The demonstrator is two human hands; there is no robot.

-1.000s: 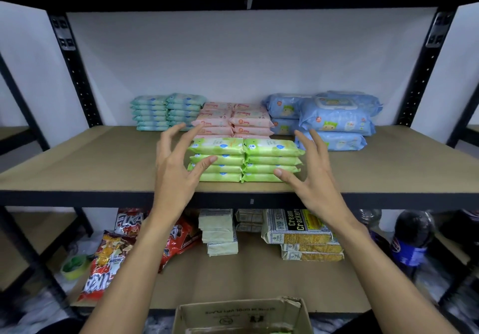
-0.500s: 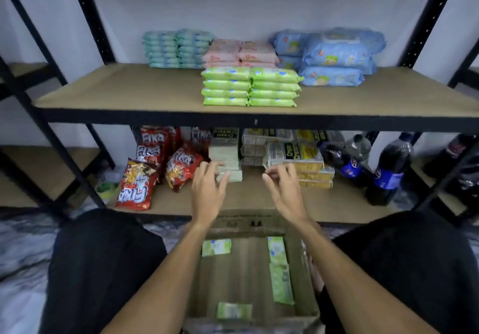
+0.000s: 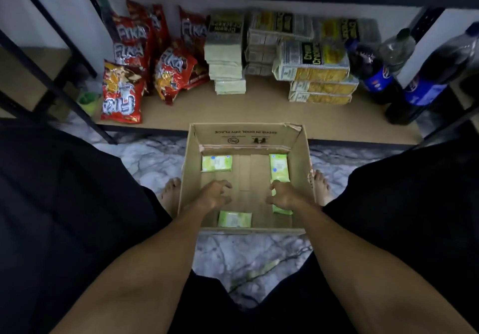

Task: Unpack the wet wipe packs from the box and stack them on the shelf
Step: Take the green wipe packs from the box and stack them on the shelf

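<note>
Directly under our right hand (image 3: 283, 196) lies a lengthwise wet wipe pack (image 3: 283, 209), grip unclear; our left hand (image 3: 213, 195), loosely curled, empty, hovers just beyond the crosswise pack (image 3: 234, 219)

Your box (image 3: 246, 136) reads plain brown cardboard with dark print on the far wall; the wet wipe packs (image 3: 216, 163) in it are light green with whitish labels. Under you, the floor (image 3: 153, 160) is white marble pattern, grey-veined. On your shelf, the snack bags (image 3: 121, 97) are red with white lettering, and the bottles (image 3: 425, 92) are dark with blue labels.
</note>
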